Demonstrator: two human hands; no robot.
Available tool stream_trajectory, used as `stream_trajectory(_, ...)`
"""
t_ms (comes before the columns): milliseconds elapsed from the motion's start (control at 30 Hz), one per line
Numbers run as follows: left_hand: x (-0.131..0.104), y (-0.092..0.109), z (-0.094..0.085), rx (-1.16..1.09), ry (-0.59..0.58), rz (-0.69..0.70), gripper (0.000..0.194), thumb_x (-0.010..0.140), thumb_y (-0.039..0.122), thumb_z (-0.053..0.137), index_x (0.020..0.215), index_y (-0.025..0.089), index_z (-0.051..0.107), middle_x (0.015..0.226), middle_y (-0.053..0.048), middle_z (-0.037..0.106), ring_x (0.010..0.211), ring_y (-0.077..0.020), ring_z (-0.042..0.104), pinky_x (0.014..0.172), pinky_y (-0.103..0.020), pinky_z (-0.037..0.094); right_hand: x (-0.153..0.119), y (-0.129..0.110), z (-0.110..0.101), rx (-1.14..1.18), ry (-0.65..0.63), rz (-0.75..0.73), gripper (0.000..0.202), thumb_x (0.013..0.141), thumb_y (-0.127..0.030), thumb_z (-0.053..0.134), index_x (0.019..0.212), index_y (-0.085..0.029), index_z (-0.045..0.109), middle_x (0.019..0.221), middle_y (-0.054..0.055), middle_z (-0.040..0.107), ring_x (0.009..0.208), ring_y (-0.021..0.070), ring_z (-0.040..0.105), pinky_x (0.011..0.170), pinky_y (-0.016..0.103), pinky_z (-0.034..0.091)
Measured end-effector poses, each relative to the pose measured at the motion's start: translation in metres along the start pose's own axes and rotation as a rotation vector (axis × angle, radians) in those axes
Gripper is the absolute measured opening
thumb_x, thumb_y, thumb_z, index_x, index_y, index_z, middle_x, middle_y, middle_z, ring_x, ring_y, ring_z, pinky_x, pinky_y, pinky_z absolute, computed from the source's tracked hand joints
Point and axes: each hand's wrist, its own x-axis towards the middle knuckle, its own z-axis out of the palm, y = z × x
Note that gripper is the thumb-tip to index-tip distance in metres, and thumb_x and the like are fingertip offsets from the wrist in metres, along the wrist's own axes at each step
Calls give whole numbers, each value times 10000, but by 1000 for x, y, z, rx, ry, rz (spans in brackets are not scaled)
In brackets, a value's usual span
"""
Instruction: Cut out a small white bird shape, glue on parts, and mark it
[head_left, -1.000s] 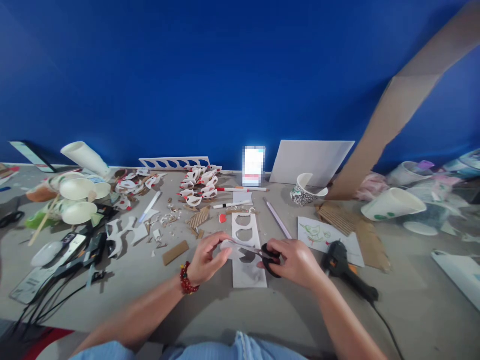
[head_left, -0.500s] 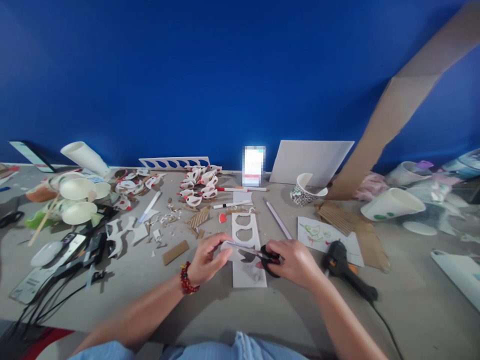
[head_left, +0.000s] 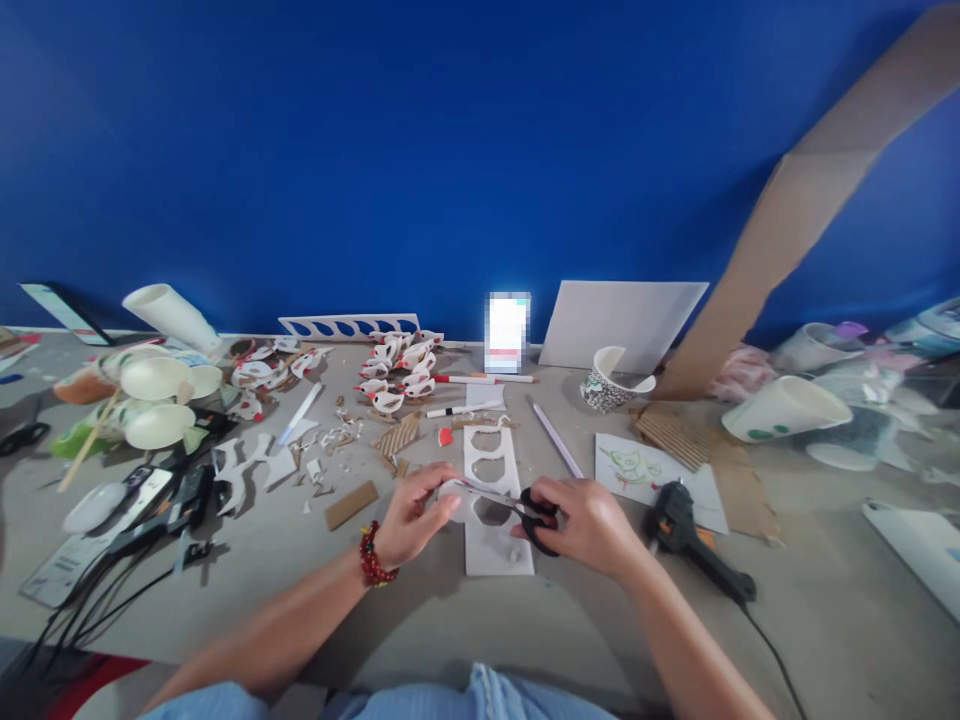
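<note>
My left hand (head_left: 415, 517) pinches a small white cut-out piece (head_left: 452, 503) between thumb and fingers. My right hand (head_left: 589, 525) is closed around the black handles of a pair of scissors (head_left: 538, 520). The blades point left and reach the white piece at my left fingertips. Under both hands lies a white foam-board strip (head_left: 499, 558) with several rounded holes cut through it. A small red and white piece (head_left: 445, 437) rests just left of the strip's far end.
Small white and red birds (head_left: 397, 370) cluster at the back. A glue gun (head_left: 694, 540) lies right of my right hand, near a bird drawing (head_left: 637, 470). Cardboard scraps (head_left: 352, 505) and cables (head_left: 97, 580) are at left. A pen (head_left: 555, 437) lies beyond my right hand.
The scissors and the white piece have shifted slightly; more of the hole in the strip shows beneath the blades. Both hands keep their grip, and the other things stay in place.
</note>
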Motion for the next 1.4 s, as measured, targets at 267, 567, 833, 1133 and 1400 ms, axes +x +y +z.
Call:
stream_trajectory(267, 4, 10, -1, 6, -50, -27, 161, 841, 268, 556, 858, 146, 659, 821, -58, 653, 724, -156, 586, 681, -249, 456, 0, 3, 3, -50, -24, -14, 246, 735, -410, 701, 694, -207, 569, 576, -36, 597, 536, 127, 531, 528, 217, 282)
stream_trajectory(567, 4, 11, -1, 48, -53, -14, 171, 834, 268, 562, 892, 154, 676, 816, -52, 668, 741, -165, 592, 702, -259, 454, -1, 4, 2, -31, -44, -22, 259, 748, -394, 673, 635, -210, 529, 555, -38, 569, 523, 122, 504, 513, 221, 256)
stream_trajectory(833, 2, 5, 0, 42, -48, 10, 193, 851, 284, 544, 878, 167, 694, 818, -61, 681, 761, -177, 595, 708, -265, 459, -1, 3, -1, 0, -25, 29, 233, 738, -351, 672, 629, -212, 521, 555, -44, 564, 504, 111, 481, 504, 216, 257)
stream_trajectory(1133, 10, 20, -4, 83, -152, 13, 217, 841, 290, 496, 760, 140, 630, 638, -8, 549, 608, -124, 477, 605, -231, 371, -1, 4, -1, -84, -53, -59, 198, 743, -356, 665, 669, -212, 550, 602, -28, 615, 553, 132, 543, 523, 231, 247)
stream_trajectory(1400, 10, 17, -6, 59, -210, 2, 207, 800, 256, 495, 737, 143, 657, 611, -6, 568, 576, -118, 481, 571, -226, 346, -3, 7, -4, -110, -68, -75, 200, 755, -339, 644, 642, -215, 534, 586, -25, 602, 543, 136, 531, 520, 235, 230)
